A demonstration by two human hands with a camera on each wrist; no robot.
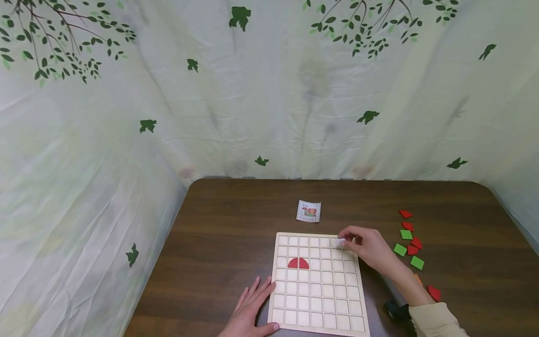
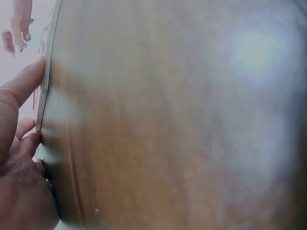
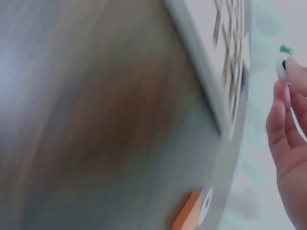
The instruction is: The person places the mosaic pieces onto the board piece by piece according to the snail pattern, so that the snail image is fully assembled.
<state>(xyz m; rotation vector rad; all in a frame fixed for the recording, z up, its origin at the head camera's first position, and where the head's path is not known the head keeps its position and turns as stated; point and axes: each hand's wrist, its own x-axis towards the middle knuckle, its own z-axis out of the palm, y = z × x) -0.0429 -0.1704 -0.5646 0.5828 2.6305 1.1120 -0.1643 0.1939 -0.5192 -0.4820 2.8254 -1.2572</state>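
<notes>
A pale wooden board (image 1: 309, 234) with a grid of white square cells lies on the table. On it, two red quarter-round pieces (image 1: 298, 263) sit side by side and form a half circle. My right hand (image 1: 370, 248) is over the board's far right corner, pinching a small white piece (image 1: 341, 242) between thumb and fingertips. The right wrist view shows a black mark on that white piece (image 3: 282, 69). Along the board's left edge rests my left hand (image 1: 250, 309), its fingers spread and the thumb at the near left corner.
A small picture card (image 1: 309, 211) with a coloured figure on a grid lies beyond the board. To the right are scattered several red pieces (image 1: 433, 293) and green pieces (image 1: 417, 262). An orange piece (image 3: 187, 213) lies near the right forearm. Behind the table hangs a leaf-patterned curtain (image 1: 269, 103).
</notes>
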